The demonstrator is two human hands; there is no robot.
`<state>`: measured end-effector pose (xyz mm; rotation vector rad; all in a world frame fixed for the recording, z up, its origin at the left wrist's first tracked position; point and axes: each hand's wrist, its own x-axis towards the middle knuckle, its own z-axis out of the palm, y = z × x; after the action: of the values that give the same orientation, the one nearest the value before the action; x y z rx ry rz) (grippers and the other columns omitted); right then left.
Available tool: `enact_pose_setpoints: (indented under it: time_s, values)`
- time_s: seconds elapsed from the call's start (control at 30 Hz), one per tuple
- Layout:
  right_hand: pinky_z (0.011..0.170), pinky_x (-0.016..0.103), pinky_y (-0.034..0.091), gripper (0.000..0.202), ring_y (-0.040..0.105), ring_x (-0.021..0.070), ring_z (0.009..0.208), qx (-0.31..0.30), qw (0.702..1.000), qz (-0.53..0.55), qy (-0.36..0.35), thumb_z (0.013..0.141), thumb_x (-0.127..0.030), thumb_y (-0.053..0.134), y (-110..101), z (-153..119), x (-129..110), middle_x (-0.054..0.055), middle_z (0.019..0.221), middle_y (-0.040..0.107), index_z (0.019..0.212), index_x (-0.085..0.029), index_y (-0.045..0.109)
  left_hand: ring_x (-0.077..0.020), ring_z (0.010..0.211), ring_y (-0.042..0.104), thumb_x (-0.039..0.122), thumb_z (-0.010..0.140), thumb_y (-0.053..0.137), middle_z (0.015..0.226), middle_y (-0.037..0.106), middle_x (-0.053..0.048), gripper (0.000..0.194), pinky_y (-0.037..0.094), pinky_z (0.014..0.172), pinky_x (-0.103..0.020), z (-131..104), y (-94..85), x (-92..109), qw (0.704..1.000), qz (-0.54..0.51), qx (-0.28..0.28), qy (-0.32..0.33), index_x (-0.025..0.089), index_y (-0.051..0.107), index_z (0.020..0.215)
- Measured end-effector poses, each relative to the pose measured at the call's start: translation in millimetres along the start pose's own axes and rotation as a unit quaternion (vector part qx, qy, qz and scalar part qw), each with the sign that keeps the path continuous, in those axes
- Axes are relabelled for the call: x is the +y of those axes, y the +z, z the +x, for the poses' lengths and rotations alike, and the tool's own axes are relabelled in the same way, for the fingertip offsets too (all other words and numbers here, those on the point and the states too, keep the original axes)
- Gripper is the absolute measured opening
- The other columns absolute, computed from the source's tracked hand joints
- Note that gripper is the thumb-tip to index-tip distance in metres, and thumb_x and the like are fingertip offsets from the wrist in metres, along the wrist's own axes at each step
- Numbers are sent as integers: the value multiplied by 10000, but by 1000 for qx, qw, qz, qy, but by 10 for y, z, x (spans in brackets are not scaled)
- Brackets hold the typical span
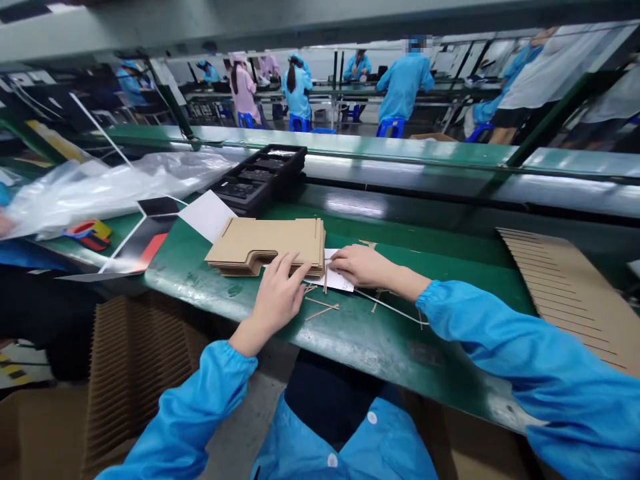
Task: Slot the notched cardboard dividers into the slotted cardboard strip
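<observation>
A stack of brown cardboard pieces with a notch in its near edge lies on the green table. My left hand rests at the stack's near right corner, its fingers apart. At the right end of the stack, my right hand has its fingers pressed together over a white paper; what they pinch, if anything, is hidden. Thin cardboard strips are scattered on the table near both hands.
Behind the stack stands a black compartment tray, with clear plastic sheeting to its left. Tape and an opened printed box lie left. More cardboard is at right; a ribbed cardboard stack stands below. People work beyond.
</observation>
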<state>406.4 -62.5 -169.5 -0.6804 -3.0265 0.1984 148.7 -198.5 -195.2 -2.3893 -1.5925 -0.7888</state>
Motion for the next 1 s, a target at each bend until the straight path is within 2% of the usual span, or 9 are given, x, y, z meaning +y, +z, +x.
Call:
enact_pose_setpoints:
  time_s: [0.1,0.2,0.4,0.47,0.6,0.7,0.8,0.9,1.0]
  values:
    - [1019,426,477,382,654,296,1190,-3,999,0,-37,1139,-375,478,-10,65,-85,155,1266,742,1297,-177,763,-425,1603,394,132,983,608,1654,509,-193,518,421,1247,-641,294,21,-87,995,26,-72,66,223,650,1491]
    - [969,439,483,413,660,317,1150,-8,1000,-7,-28,1146,-461,486,15,76,-103,161,1184,735,1241,-168,760,-430,1629,358,134,959,646,1669,497,-208,583,391,1263,-629,472,62,-131,984,40,-131,118,209,615,1536]
    - [1002,501,513,635,663,379,1208,-2,1000,-13,-11,1049,-676,630,89,23,-65,231,1333,691,1351,-121,702,-403,1565,441,152,948,670,1662,505,-235,656,373,1255,-559,645,151,-17,972,98,-163,135,139,534,1589]
    - [1027,516,523,667,666,388,1229,-4,1000,-10,-5,1014,-690,673,116,28,-24,236,1368,680,1373,-127,692,-402,1540,459,171,955,679,1683,478,-241,690,394,1220,-543,696,179,-8,969,117,-164,143,150,498,1621]
    - [989,506,558,563,679,400,1241,-14,1000,-13,2,1021,-620,672,136,55,47,235,1368,691,1310,-139,712,-479,1464,517,203,1004,650,1750,366,-270,818,455,1079,-575,762,212,-17,966,175,-152,112,296,322,1747]
    - [924,465,579,534,734,365,1119,-8,1000,1,7,1004,-578,686,108,52,56,211,1310,724,1315,-144,701,-473,1378,587,235,1046,598,1678,452,-288,801,474,1015,-539,775,220,-19,961,211,-147,102,320,265,1770]
    - [822,434,580,589,765,332,977,7,1000,21,20,987,-596,683,87,40,82,174,1291,746,1401,-178,662,-430,1294,626,277,1041,610,1589,534,-269,795,480,986,-502,795,224,-70,958,222,-133,127,298,278,1763]
    - [744,406,551,540,764,307,893,14,998,48,41,1001,-635,644,69,48,106,140,1202,778,1331,-209,677,-408,1265,619,288,1016,636,1574,537,-258,765,482,973,-481,826,184,-177,955,218,-121,161,253,356,1728]
    - [735,403,535,525,758,307,874,0,996,64,68,994,-623,652,9,66,8,121,1114,792,1305,-201,663,-400,1277,608,233,1031,570,1535,567,-253,641,480,985,-477,823,73,-274,957,208,-108,174,191,459,1661]
